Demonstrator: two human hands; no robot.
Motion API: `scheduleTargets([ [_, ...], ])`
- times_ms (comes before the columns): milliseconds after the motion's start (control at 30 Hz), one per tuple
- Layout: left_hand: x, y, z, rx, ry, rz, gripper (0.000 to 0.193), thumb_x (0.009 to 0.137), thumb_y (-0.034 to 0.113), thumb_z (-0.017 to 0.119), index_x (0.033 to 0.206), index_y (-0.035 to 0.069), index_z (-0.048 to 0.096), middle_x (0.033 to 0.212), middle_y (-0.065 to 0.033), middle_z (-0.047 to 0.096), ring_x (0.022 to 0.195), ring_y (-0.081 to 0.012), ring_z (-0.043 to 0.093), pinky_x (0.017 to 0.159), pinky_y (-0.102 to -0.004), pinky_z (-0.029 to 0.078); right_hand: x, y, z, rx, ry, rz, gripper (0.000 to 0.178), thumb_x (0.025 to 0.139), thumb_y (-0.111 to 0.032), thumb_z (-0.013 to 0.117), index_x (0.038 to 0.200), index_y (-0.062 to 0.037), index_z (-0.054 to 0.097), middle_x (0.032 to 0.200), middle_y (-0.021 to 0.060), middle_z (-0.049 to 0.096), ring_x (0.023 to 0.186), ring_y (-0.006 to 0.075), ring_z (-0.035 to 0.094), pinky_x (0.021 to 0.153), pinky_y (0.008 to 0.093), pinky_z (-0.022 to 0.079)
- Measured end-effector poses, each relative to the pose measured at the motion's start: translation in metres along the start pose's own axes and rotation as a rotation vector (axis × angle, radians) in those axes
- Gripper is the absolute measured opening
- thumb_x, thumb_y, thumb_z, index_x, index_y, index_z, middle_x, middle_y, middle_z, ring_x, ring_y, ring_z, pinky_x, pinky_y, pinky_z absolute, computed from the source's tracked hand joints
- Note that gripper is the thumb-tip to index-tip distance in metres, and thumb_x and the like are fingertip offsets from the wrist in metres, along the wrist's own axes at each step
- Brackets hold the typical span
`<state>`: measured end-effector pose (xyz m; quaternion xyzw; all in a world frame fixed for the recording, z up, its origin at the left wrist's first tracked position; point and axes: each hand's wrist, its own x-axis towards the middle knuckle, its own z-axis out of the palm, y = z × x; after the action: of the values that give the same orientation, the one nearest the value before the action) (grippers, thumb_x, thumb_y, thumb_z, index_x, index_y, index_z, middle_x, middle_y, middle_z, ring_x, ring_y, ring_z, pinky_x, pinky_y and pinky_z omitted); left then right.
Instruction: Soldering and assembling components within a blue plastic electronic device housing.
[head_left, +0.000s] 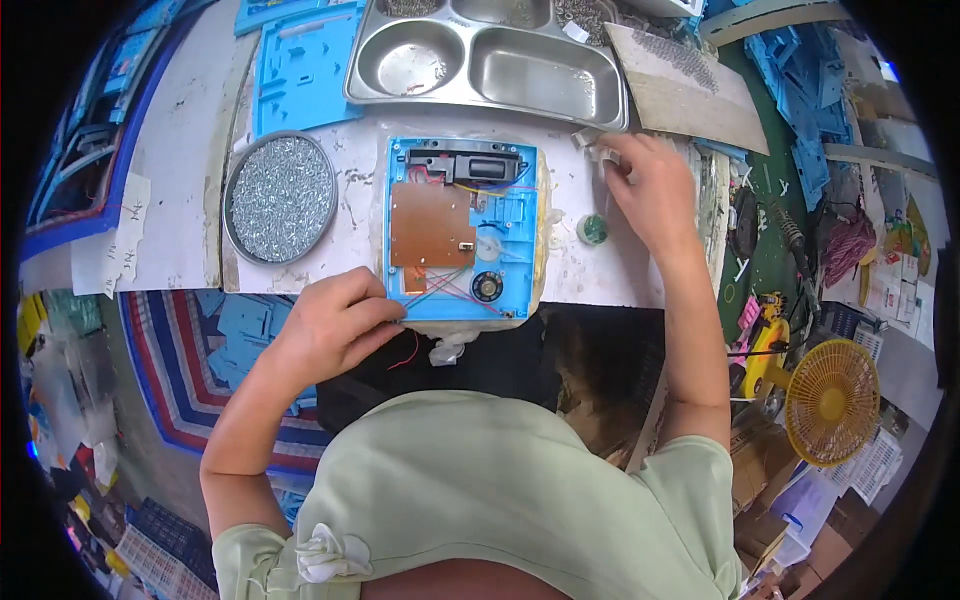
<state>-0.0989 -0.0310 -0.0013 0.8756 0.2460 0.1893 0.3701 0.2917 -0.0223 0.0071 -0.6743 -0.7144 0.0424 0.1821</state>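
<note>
In front of me lies an opened blue plastic housing [515, 215] holding a brown circuit board [430, 225], a black module [465, 166] along its far edge, a small round speaker [487, 287] and thin coloured wires. My left hand [345, 320] is closed at the housing's near left corner, its fingertips on the edge. Beyond the housing's right side, my right hand [650, 185] has its fingers bent together at a small pale piece [588, 138] beside the steel tray; what exactly they grip is too small to tell. A small round green-topped container [592, 230] stands below that hand.
A round dish [232, 200] full of small silvery screws sits left of the housing. The compartmented steel tray [480, 95] spans the far side, beside blue plastic panels [305, 70] and a pale board [690, 85]. A yellow fan [832, 402] stands at the right.
</note>
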Motion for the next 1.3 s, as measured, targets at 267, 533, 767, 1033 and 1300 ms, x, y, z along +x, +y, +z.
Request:
scheduleTargets([
  [267, 0.095, 0.004, -0.073, -0.021, -0.074, -0.031, 0.016, 0.086, 0.008, 0.075, 0.100, 0.003, 0.070, 0.090, -0.0111, 0.066, 0.077, -0.0257, 0.065, 0.068, -0.0372, 0.051, -0.013, 0.015, 0.004, 0.128, 0.271, -0.090, 0.026, 0.076, -0.002, 0.070, 0.101, -0.0077, 0.069, 0.075, 0.0074, 0.061, 0.065, 0.0231, 0.060, 0.063, 0.0370, 0.048],
  [533, 0.333, -0.121, -0.036, 0.402, 0.110, 0.022, 0.029, 0.094, 0.027, 0.060, 0.108, 0.004, 0.072, 0.099, -0.0187, 0.070, 0.100, -0.0409, 0.066, 0.089, -0.0485, 0.052, -0.047, -0.007, -0.022, 0.422, 0.300, 0.132, 0.032, 0.074, 0.007, 0.065, 0.103, -0.0028, 0.073, 0.078, 0.0049, 0.064, 0.053, 0.0073, 0.051, 0.049, 0.0243, 0.038],
  [767, 0.350, -0.146, -0.030, 0.329, -0.223, -0.096, 0.033, 0.094, 0.035, 0.063, 0.108, 0.007, 0.074, 0.094, -0.0138, 0.074, 0.090, -0.0304, 0.070, 0.084, -0.0428, 0.053, -0.062, -0.003, -0.025, 0.499, 0.231, 0.158, 0.031, 0.074, 0.008, 0.065, 0.103, -0.0017, 0.073, 0.078, 0.0035, 0.064, 0.053, 0.0050, 0.049, 0.050, 0.0223, 0.037],
  [1033, 0.302, -0.088, -0.050, 0.148, 0.026, -0.112, 0.028, 0.094, 0.027, 0.067, 0.112, 0.006, 0.073, 0.092, -0.0102, 0.074, 0.085, -0.0244, 0.070, 0.081, -0.0402, 0.054, -0.049, -0.018, -0.036, 0.457, 0.229, 0.033, 0.028, 0.075, 0.007, 0.067, 0.101, -0.0025, 0.072, 0.077, 0.0060, 0.066, 0.054, 0.0108, 0.053, 0.051, 0.0253, 0.043],
  [1300, 0.253, -0.066, -0.041, 0.326, -0.081, 0.135, 0.016, 0.086, 0.012, 0.072, 0.098, 0.003, 0.071, 0.093, -0.0163, 0.072, 0.085, -0.0361, 0.068, 0.078, -0.0440, 0.054, -0.075, -0.029, -0.048, 0.475, 0.120, 0.082, 0.027, 0.076, 0.005, 0.079, 0.102, 0.0017, 0.071, 0.089, 0.0085, 0.070, 0.073, 0.0159, 0.059, 0.069, 0.0291, 0.048],
])
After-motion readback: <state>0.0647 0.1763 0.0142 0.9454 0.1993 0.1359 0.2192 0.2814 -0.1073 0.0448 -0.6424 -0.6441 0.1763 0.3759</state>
